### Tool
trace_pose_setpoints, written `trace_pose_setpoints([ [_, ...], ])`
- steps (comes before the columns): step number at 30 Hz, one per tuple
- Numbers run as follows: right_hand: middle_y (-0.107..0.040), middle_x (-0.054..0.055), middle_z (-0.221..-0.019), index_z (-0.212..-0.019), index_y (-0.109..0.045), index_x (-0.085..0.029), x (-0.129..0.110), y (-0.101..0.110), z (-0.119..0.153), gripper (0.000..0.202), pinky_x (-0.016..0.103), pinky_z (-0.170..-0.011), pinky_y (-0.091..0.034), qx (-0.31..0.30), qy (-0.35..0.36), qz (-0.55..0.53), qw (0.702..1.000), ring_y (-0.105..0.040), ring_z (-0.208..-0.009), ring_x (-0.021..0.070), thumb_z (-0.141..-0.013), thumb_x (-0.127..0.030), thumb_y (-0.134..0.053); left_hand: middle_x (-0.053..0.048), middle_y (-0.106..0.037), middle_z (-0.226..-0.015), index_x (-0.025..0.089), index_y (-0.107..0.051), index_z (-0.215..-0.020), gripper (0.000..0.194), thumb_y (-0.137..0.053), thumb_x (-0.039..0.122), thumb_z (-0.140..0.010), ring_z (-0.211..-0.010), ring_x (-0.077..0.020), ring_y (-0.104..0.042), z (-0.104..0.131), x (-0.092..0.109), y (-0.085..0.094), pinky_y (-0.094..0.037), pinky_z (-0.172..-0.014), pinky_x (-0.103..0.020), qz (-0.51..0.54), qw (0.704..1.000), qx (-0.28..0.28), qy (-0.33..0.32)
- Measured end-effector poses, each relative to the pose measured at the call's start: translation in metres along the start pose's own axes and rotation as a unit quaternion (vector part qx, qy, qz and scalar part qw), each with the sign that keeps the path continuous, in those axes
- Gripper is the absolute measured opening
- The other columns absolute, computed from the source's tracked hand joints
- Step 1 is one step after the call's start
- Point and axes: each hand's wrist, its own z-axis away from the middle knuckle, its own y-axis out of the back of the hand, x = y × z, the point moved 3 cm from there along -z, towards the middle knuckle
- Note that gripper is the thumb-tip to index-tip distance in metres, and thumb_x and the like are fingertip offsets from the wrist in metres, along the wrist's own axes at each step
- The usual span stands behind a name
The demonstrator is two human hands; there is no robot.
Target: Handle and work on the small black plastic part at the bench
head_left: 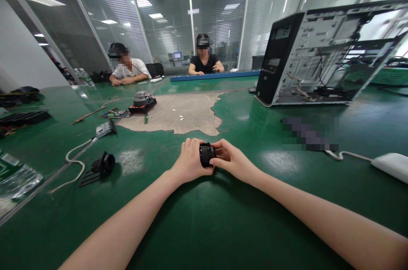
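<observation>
Between both hands, just above the green table, is a short black cylinder with ringed sides that looks like a camera lens [207,154]. My left hand [190,157] is wrapped round its left side, with the fingers behind it. On the right end, my right hand [230,156] grips it between thumb and bent fingers. Parts of the lens are covered by the fingers.
A black plastic part [103,163] lies left, near a white cable [76,160] and a water bottle [19,174]. An opened computer case [306,57] stands at right, with a white adapter [392,167] nearer. Two people sit across the green table [204,227].
</observation>
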Motion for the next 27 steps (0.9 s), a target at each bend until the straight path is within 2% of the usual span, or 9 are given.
trace_pose_setpoints([
  [4, -0.054, 0.002, -0.096, -0.093, -0.048, -0.021, -0.004, -0.001, 0.005, 0.022, 0.033, -0.084, -0.046, 0.019, 0.052, 0.027, 0.998, -0.054, -0.091, 0.0150, -0.073, -0.024, -0.057, -0.005, -0.047, -0.089, 0.017, -0.041, -0.096, 0.053, -0.063, 0.035, -0.052, -0.085, -0.0239, -0.041, -0.001, 0.000, 0.000, -0.037, -0.073, -0.038, 0.003, 1.000, -0.008, 0.003],
  [9, -0.054, 0.001, -0.083, -0.087, -0.048, -0.020, 0.003, 0.000, -0.002, 0.013, 0.030, -0.073, -0.048, 0.041, 0.016, 0.007, 0.999, -0.056, -0.079, 0.0132, -0.079, -0.030, -0.048, -0.005, -0.047, -0.090, 0.017, -0.041, -0.097, 0.052, -0.062, 0.036, -0.054, -0.086, -0.0237, -0.041, -0.001, 0.000, -0.001, -0.037, -0.074, -0.038, -0.006, 1.000, -0.001, -0.002],
  [14, -0.055, 0.003, -0.089, -0.095, -0.047, -0.019, 0.006, 0.001, -0.003, 0.020, 0.032, -0.075, -0.047, 0.015, -0.020, 0.026, 0.999, -0.055, -0.084, 0.0146, -0.078, -0.030, -0.049, -0.006, -0.047, -0.090, 0.016, -0.041, -0.097, 0.052, -0.061, 0.038, -0.055, -0.086, -0.0233, -0.042, 0.000, 0.001, 0.000, -0.037, -0.074, -0.037, -0.021, 1.000, 0.001, -0.011],
  [17, -0.054, 0.004, -0.095, -0.097, -0.047, -0.020, 0.001, 0.000, 0.001, 0.020, 0.032, -0.077, -0.047, -0.010, 0.019, 0.029, 0.999, -0.055, -0.087, 0.0147, -0.078, -0.027, -0.049, -0.006, -0.047, -0.089, 0.015, -0.041, -0.097, 0.052, -0.061, 0.037, -0.054, -0.085, -0.0232, -0.042, 0.000, 0.001, 0.000, -0.037, -0.074, -0.037, -0.021, 1.000, 0.000, -0.009],
  [19, -0.053, 0.003, -0.098, -0.098, -0.047, -0.021, -0.002, 0.000, 0.004, 0.023, 0.032, -0.081, -0.046, -0.002, 0.056, 0.037, 0.998, -0.053, -0.092, 0.0152, -0.075, -0.025, -0.053, -0.006, -0.047, -0.090, 0.016, -0.041, -0.097, 0.052, -0.061, 0.036, -0.054, -0.085, -0.0233, -0.041, 0.000, 0.000, 0.001, -0.037, -0.073, -0.037, -0.015, 1.000, -0.004, -0.007],
  [21, -0.053, 0.003, -0.096, -0.095, -0.048, -0.021, -0.003, 0.000, 0.004, 0.021, 0.032, -0.081, -0.046, 0.014, 0.066, 0.039, 0.997, -0.053, -0.091, 0.0153, -0.075, -0.026, -0.053, -0.005, -0.047, -0.090, 0.017, -0.041, -0.097, 0.052, -0.061, 0.035, -0.054, -0.085, -0.0235, -0.041, 0.000, 0.000, 0.001, -0.037, -0.074, -0.037, -0.008, 1.000, -0.006, -0.004],
  [24, -0.055, 0.001, -0.085, -0.089, -0.048, -0.020, 0.001, 0.001, 0.001, 0.014, 0.031, -0.075, -0.048, 0.027, 0.034, 0.020, 0.999, -0.056, -0.081, 0.0136, -0.078, -0.029, -0.049, -0.005, -0.047, -0.090, 0.017, -0.041, -0.097, 0.051, -0.061, 0.036, -0.054, -0.086, -0.0236, -0.041, 0.000, 0.000, 0.001, -0.036, -0.074, -0.037, -0.005, 1.000, -0.003, -0.004],
  [27, -0.055, 0.001, -0.086, -0.090, -0.047, -0.020, 0.006, 0.002, -0.003, 0.017, 0.031, -0.073, -0.048, 0.037, 0.002, 0.013, 0.999, -0.057, -0.079, 0.0135, -0.077, -0.030, -0.050, -0.005, -0.047, -0.090, 0.017, -0.041, -0.097, 0.051, -0.062, 0.036, -0.054, -0.086, -0.0237, -0.041, 0.000, 0.000, 0.000, -0.036, -0.074, -0.037, -0.004, 1.000, 0.000, -0.005],
])
